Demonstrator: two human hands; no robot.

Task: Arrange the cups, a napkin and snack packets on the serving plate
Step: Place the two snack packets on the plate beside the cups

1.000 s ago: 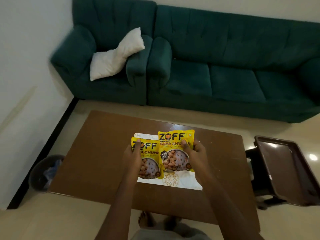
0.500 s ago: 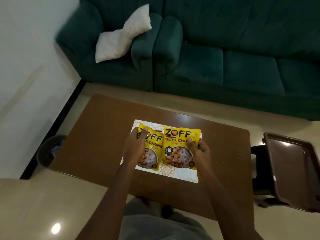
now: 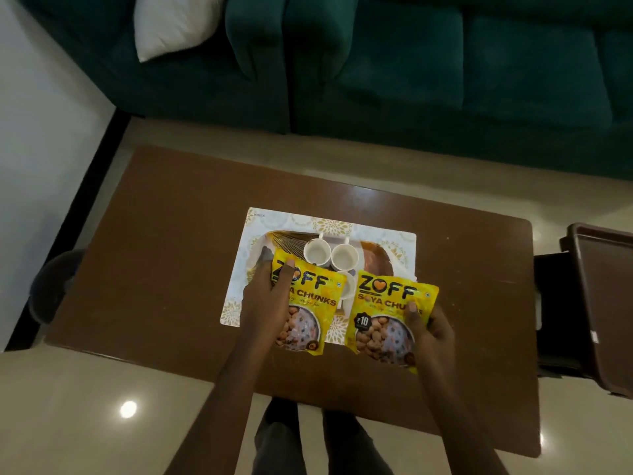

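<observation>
A white rectangular placemat with gold floral motifs (image 3: 383, 231) lies near the middle of the brown wooden coffee table (image 3: 164, 269), and everything else is placed against it. On the placemat rests the serving plate (image 3: 255, 258), white with a gold-patterned band at its left end and a brownish patch at its right end. Two white ceramic cups (image 3: 317, 251) (image 3: 344, 257) stand upright side by side on the plate's far half, nearly touching, and a third white cup (image 3: 348, 286) shows partly just nearer, between the two packets. The left hand (image 3: 267, 303) is closed around a yellow "ZOFF Soya Chunks" snack packet (image 3: 306, 308), thumb pressed on its printed front, holding it tilted above the placemat's left-near part and covering some of the plate. The right hand (image 3: 430, 332) grips a second yellow ZOFF snack packet (image 3: 387, 320) by its right edge, thumb on the front, over the placemat's near-right corner. The packets are held apart with a small gap. Beyond the placemat's far side stands a dark green fabric sofa (image 3: 411, 63) with a white cushion (image 3: 171, 25); a dark brown plastic tray (image 3: 609, 303) sits off to its right.
</observation>
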